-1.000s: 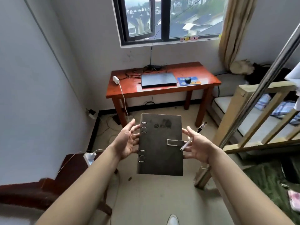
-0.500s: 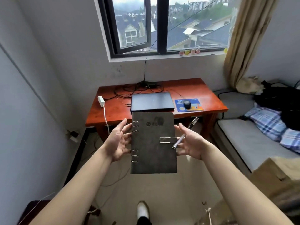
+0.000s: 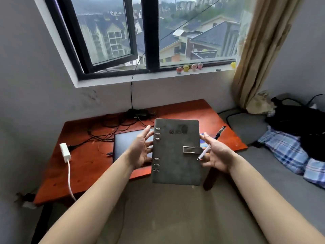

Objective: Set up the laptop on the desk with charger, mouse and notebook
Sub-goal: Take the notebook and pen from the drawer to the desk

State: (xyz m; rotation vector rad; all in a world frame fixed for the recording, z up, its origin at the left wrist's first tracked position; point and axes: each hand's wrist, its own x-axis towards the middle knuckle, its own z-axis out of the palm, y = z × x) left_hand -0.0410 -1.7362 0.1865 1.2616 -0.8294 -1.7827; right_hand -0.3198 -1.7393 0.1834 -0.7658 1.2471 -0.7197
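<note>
Notebook (image 3: 175,152): grey, ring-bound, hiding part of laptop (image 3: 126,143) on red desk (image 3: 88,166).
Left hand (image 3: 140,150): spread against rings.
Right hand (image 3: 217,155): apparently pinching pen (image 3: 212,142).

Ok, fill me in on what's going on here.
A person holds a grey ring-bound notebook between left hand and right hand, above the desk. The right hand also pinches a pen. The closed laptop and white charger lie on the desk; the notebook is not yet down.
</note>
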